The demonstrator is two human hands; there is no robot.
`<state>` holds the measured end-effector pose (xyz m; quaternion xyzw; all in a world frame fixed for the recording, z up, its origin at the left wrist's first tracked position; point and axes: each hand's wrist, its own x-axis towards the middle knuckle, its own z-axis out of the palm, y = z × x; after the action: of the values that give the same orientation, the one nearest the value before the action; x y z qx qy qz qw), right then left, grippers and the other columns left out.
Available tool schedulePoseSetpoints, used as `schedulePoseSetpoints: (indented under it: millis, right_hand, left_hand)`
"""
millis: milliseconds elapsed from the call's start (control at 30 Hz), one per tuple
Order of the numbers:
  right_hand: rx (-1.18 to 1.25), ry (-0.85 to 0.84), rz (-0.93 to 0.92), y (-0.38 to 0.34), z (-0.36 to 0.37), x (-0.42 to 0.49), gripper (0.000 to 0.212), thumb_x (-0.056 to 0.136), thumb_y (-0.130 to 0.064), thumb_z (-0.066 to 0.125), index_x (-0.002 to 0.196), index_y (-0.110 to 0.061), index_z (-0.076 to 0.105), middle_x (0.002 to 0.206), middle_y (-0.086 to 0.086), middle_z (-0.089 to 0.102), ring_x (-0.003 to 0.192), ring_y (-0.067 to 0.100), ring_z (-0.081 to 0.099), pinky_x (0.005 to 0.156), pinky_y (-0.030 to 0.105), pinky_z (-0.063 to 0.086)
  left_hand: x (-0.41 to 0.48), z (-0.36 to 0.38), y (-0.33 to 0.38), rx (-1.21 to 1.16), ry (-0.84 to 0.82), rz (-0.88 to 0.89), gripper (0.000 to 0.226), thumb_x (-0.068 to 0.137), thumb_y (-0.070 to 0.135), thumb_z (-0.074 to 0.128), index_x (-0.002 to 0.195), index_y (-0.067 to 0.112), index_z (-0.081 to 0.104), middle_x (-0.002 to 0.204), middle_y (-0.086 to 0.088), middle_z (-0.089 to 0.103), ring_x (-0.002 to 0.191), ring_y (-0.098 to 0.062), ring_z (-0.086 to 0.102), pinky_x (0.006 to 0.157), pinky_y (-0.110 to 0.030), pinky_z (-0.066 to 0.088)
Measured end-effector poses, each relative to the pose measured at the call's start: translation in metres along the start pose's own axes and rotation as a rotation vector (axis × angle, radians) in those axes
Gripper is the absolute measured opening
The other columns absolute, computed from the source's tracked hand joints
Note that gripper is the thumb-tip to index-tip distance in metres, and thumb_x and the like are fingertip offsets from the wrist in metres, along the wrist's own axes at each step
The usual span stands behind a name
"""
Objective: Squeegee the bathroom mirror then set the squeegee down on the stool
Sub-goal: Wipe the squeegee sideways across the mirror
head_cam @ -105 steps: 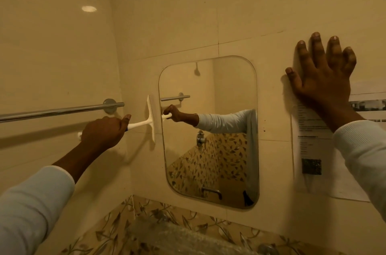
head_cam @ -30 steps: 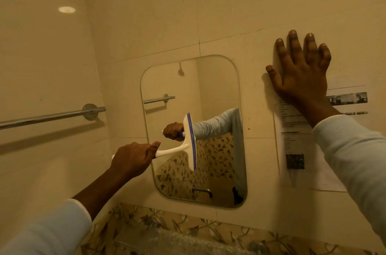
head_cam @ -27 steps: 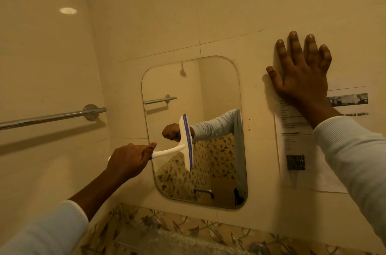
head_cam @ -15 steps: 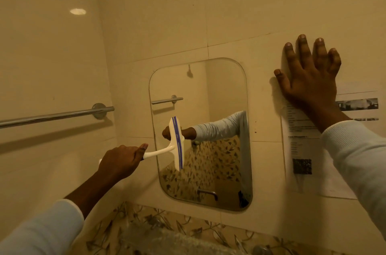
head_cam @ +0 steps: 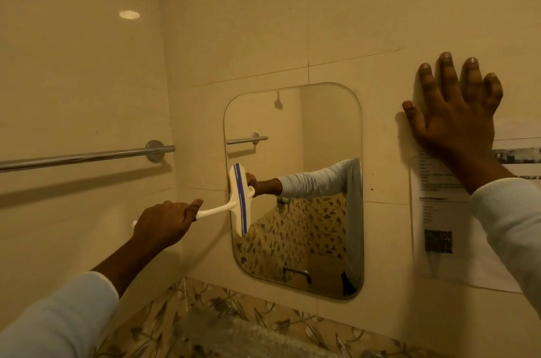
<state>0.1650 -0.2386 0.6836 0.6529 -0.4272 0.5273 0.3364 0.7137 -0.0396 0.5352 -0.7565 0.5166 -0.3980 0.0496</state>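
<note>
Mirror [head_cam: 328, 123], a tall pane with rounded corners, hangs on the far tiled wall and reflects a pale sleeve and a hand. A floral tile band [head_cam: 205, 313] runs along the wall below it. On the left wall a chrome towel rail [head_cam: 82, 157] runs toward the corner. Right of the mirror, a printed paper sheet [head_cam: 439, 211] is stuck flat to the wall.

The right hand [head_cam: 453, 117] lies flat on the wall, well apart from the mirror. Its fingers [head_cam: 446, 76] are straight and spread, holding nothing, and its heel rests on the sheet's upper left corner.

The left hand [head_cam: 165, 223] is left of the mirror and lower, with its fingers curled tight round the handle [head_cam: 215, 211] of the squeegee [head_cam: 238, 199] and the thumb lying along the handle toward the head. The white squeegee has a blue strip down its head. The head stands nearly upright over the mirror's left edge at mid height, to the right of the fist and farther off. It appears to meet its own reflection in the glass. The handle slopes down and left into the grip, and its end pokes out at the near side of the fist.
</note>
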Motion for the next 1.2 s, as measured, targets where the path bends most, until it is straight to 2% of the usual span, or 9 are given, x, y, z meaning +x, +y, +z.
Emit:
schedulePoseSetpoints:
  millis: [233,300,367,467,633,733,800,1000,1200]
  right_hand:
    - [0.009,0.01,-0.005,0.0,0.0,-0.001,0.079,0.104,-0.069,0.022,0.172,-0.029,0.01,0.179,0.006,0.003,0.163,0.042,0.004,0.127,0.066,0.006]
    - [0.0,0.01,-0.002,0.0,0.001,-0.001,0.079,0.104,-0.069,0.021,0.171,-0.029,0.01,0.179,0.007,0.004,0.163,0.043,0.005,0.127,0.066,0.006]
    - [-0.008,0.011,-0.002,0.0,0.001,0.001,0.079,0.105,-0.068,0.02,0.171,-0.027,0.012,0.179,0.008,0.005,0.162,0.044,0.007,0.126,0.067,0.008]
    - [-0.024,0.014,0.005,0.0,0.001,0.001,0.078,0.105,-0.067,0.023,0.171,-0.025,0.014,0.179,0.008,0.006,0.162,0.045,0.008,0.126,0.067,0.009]
    - [-0.028,-0.002,0.002,-0.001,-0.001,0.002,0.078,0.105,-0.068,0.023,0.171,-0.026,0.013,0.179,0.008,0.005,0.162,0.045,0.007,0.126,0.068,0.008]
    - [-0.029,-0.007,0.002,-0.001,-0.001,0.001,0.078,0.106,-0.067,0.023,0.171,-0.026,0.012,0.18,0.008,0.003,0.163,0.045,0.006,0.126,0.068,0.008]
    - [-0.028,-0.01,0.001,-0.002,-0.002,0.0,0.078,0.106,-0.067,0.023,0.171,-0.026,0.011,0.18,0.007,0.003,0.163,0.045,0.006,0.127,0.067,0.008]
    - [-0.044,-0.013,0.009,-0.003,-0.004,0.0,0.077,0.106,-0.065,0.024,0.171,-0.026,0.013,0.18,0.007,0.004,0.163,0.043,0.007,0.127,0.065,0.008]
    - [-0.061,-0.007,0.007,-0.001,-0.001,0.002,0.077,0.106,-0.067,0.023,0.171,-0.027,0.012,0.18,0.007,0.004,0.164,0.042,0.007,0.127,0.064,0.009]
  left_hand:
    - [-0.01,0.005,-0.02,-0.003,-0.054,-0.083,0.055,0.105,0.054,0.028,0.158,0.041,0.019,0.089,0.01,0.059,0.058,-0.006,0.046,0.042,-0.026,0.034]
    - [-0.011,0.004,-0.021,-0.057,-0.059,-0.16,0.051,0.105,0.057,0.023,0.151,0.04,0.037,0.081,0.012,0.055,0.058,-0.006,0.052,0.043,-0.024,0.04]
    - [-0.012,0.004,-0.016,-0.203,0.016,-0.243,0.062,0.1,0.064,0.014,0.113,0.032,0.067,0.067,0.012,0.058,0.051,-0.008,0.056,0.043,-0.024,0.043]
    - [-0.02,-0.001,0.0,-0.385,0.178,-0.331,0.068,0.095,0.069,0.014,0.07,0.027,0.062,0.05,0.007,0.054,0.04,-0.011,0.053,0.04,-0.021,0.034]
    - [-0.028,-0.024,0.055,-0.441,0.247,-0.164,0.073,0.099,0.066,0.007,0.08,0.03,0.067,0.049,0.01,0.047,0.04,-0.005,0.043,0.04,-0.021,0.026]
    - [-0.022,-0.049,0.098,-0.425,0.37,0.044,0.055,0.1,0.054,0.026,0.088,0.031,0.075,0.046,0.012,0.042,0.036,-0.003,0.027,0.037,-0.015,0.013]
    - [-0.018,-0.065,0.128,-0.446,0.466,0.148,0.05,0.101,0.05,0.031,0.094,0.032,0.077,0.048,0.01,0.053,0.038,-0.004,0.028,0.037,-0.012,0.011]
    - [-0.011,-0.099,0.201,-0.605,0.584,0.267,0.07,0.106,0.057,0.014,0.085,0.031,0.076,0.055,0.009,0.062,0.04,-0.008,0.05,0.036,-0.023,0.039]
    - [-0.002,-0.092,0.224,-0.655,0.559,0.266,0.074,0.105,0.061,0.015,0.074,0.026,0.072,0.051,0.007,0.058,0.04,-0.01,0.048,0.036,-0.026,0.041]
